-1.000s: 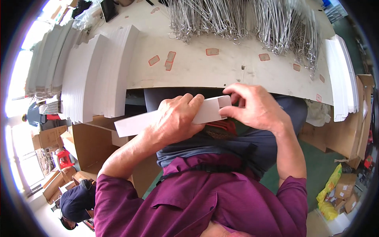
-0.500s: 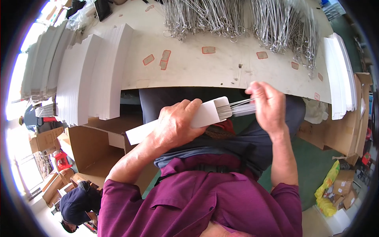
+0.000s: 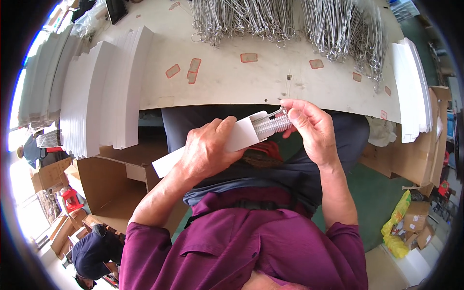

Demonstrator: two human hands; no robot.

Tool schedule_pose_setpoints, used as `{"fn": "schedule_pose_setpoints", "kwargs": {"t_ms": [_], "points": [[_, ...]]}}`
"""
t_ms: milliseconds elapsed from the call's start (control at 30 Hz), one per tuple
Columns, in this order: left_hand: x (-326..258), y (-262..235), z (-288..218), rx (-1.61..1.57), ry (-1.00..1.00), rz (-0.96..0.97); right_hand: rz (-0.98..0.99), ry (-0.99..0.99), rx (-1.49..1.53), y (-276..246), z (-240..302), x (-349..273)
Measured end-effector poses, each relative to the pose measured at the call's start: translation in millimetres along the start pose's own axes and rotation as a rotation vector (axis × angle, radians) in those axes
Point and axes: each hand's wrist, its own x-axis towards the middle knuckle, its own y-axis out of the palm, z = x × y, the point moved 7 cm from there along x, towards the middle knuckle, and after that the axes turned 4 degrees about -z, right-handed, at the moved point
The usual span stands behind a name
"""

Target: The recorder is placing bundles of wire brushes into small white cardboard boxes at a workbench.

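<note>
My left hand [image 3: 209, 149] is wrapped around a long, narrow white cardboard box [image 3: 243, 135], which tilts up toward the right. Out of the box's open upper end sticks a bundle of thin metal rods [image 3: 271, 125], whose outer ends look ridged, like closely stacked rings. My right hand [image 3: 311, 129] has its thumb and fingers closed on these outer ends, just beyond the box's opening. The rest of the bundle is hidden inside the box.
Ring-ended metal rods lie in large piles [image 3: 244, 21] across the worktable [image 3: 217, 87]. Flat white boxes stand stacked at the table's left [image 3: 128, 92] and right [image 3: 410, 92]. An open brown carton [image 3: 113, 183] sits below left. A co-worker [image 3: 96, 251] bends at lower left.
My right hand has moved left to the box's opening and closed on the rods' ends. The rods stick out less than before. My left hand keeps its hold on the box.
</note>
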Motion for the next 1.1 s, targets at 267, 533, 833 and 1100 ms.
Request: {"fn": "schedule_pose_setpoints", "kwargs": {"t_ms": [267,533,833,1100], "points": [[-2.5,0.5,1.9,0.035,0.005,0.004,-0.104,-0.069,-0.091,2.4,-4.4,-3.2],[-2.7,3.9,-0.5,0.035,0.035,-0.023,-0.121,-0.085,-0.219,6.1,-11.1,-3.7],[-1.2,7.7,-6.3,-0.001,0.095,-0.067,-0.200,-0.255,-0.242,20.0,-15.4,-4.4],[0.2,10.0,-5.5,-0.020,-0.006,-0.018,-0.085,-0.317,-0.194,47.2,-13.0,-14.1]]}}
